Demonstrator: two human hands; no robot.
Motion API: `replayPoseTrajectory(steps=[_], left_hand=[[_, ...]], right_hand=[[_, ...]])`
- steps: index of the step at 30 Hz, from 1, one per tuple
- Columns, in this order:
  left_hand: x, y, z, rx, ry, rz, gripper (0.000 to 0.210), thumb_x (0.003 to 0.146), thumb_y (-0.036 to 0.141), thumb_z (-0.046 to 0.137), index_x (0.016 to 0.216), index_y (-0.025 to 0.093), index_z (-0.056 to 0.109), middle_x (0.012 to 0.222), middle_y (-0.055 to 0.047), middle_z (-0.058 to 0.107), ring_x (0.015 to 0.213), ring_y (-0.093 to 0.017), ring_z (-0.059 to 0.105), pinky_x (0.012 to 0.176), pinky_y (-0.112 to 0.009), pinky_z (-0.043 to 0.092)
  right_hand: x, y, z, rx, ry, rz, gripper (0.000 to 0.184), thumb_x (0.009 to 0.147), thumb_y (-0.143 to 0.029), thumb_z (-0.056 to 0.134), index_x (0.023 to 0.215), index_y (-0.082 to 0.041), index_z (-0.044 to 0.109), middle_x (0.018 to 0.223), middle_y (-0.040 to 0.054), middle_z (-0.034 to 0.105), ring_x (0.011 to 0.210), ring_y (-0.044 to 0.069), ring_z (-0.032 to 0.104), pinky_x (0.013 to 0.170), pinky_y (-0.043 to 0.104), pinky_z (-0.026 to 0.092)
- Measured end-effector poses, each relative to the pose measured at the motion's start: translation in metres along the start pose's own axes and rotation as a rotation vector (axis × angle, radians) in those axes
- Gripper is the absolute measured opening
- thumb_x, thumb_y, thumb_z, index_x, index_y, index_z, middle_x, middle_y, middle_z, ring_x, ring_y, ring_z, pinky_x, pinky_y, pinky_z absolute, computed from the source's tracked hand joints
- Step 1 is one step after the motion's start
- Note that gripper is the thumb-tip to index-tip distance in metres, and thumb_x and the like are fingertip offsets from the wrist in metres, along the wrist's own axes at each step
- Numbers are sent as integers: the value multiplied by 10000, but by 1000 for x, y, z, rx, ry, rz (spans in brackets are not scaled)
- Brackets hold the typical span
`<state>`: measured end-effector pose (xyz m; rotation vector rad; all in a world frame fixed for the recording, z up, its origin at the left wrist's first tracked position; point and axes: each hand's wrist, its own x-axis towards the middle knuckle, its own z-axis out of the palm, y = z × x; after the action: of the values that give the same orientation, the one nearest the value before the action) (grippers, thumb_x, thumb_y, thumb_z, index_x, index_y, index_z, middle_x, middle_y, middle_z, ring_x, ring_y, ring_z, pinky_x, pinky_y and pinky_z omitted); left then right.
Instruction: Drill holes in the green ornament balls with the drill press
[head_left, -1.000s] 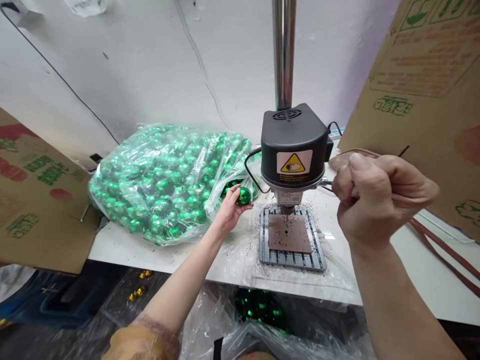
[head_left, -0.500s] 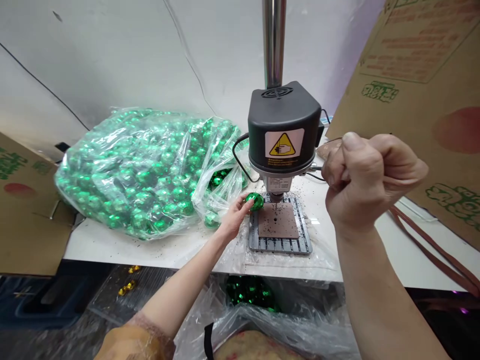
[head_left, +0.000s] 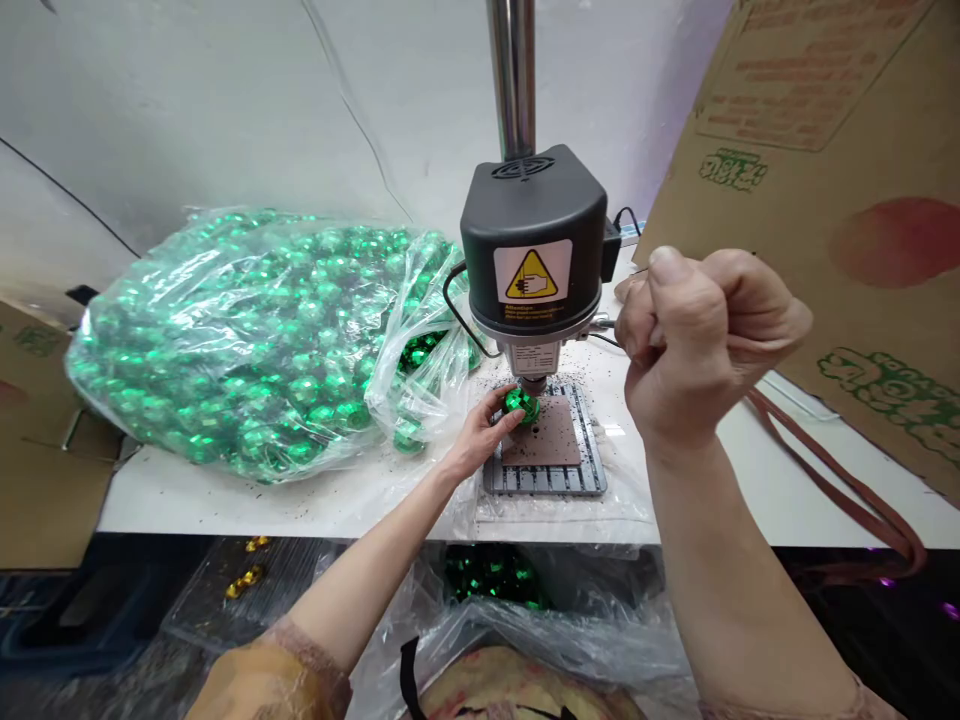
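Between the thumb and fingers of my left hand (head_left: 486,432) is a shiny green faceted ball (head_left: 521,404). The ball sits right under the chuck of a black bench drill press (head_left: 532,240), above the brown pad (head_left: 553,440) on its slotted metal base (head_left: 544,482). The drill bit's tip is hidden behind the ball and fingers. My right hand (head_left: 705,345) is closed in a fist around the drill's feed lever (head_left: 602,324), at the machine's right side. Only a short piece of the lever shows.
A big clear bag of green balls (head_left: 247,350) lies left of the drill, its mouth toward it. Cardboard boxes (head_left: 825,230) flank the table. More green balls (head_left: 491,575) lie in plastic below the table edge. A brown strap (head_left: 840,480) hangs at right. Dark shavings are scattered about.
My left hand has brought the green ball rightward, from beside the drill's base to under the chuck. My right hand keeps its grip on the lever. The view has shifted slightly.
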<state>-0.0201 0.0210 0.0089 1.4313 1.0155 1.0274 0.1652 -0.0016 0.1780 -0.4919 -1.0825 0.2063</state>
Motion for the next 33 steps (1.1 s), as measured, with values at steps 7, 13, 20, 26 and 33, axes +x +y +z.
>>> replayPoseTrajectory(steps=[7, 13, 20, 26, 33], left_hand=[[1, 0, 1, 74, -1, 19, 601, 830, 450, 809, 1365, 224, 654, 1354, -99, 706, 1331, -310, 600, 1162, -432, 448], [1, 0, 2, 142, -3, 27, 574, 830, 431, 807, 1348, 226, 674, 1355, -97, 704, 1317, -310, 605, 1171, -438, 434], [1, -3, 0, 162, -6, 38, 561, 814, 421, 827, 1323, 227, 691, 1342, -102, 700, 1285, -309, 616, 1174, -445, 416], [-1, -9, 7, 297, 53, 105, 569, 723, 409, 901, 1226, 227, 708, 1261, -96, 695, 1247, -320, 622, 1132, -476, 452], [-7, -20, 21, 273, 45, 161, 577, 749, 377, 900, 1265, 254, 671, 1316, -102, 668, 1311, -334, 588, 1150, -501, 450]], right_hand=[[-1, 0, -2, -106, -26, 45, 491, 952, -330, 575, 617, -230, 231, 499, -58, 291, 454, 56, 340, 497, 302, 339], [-1, -2, -1, -44, -5, 61, 506, 931, -318, 608, 600, -229, 236, 485, -62, 282, 443, 58, 334, 493, 305, 318], [-1, 2, -2, -13, 6, 9, 481, 924, -256, 611, 588, -230, 267, 475, -64, 285, 436, 59, 334, 487, 306, 310], [-1, 7, 0, 37, 17, -20, 471, 920, -235, 625, 577, -219, 303, 468, -63, 267, 430, 50, 323, 472, 299, 288], [0, 4, 0, 97, -4, -14, 455, 908, -180, 624, 567, -215, 324, 464, -63, 308, 423, 53, 325, 467, 313, 268]])
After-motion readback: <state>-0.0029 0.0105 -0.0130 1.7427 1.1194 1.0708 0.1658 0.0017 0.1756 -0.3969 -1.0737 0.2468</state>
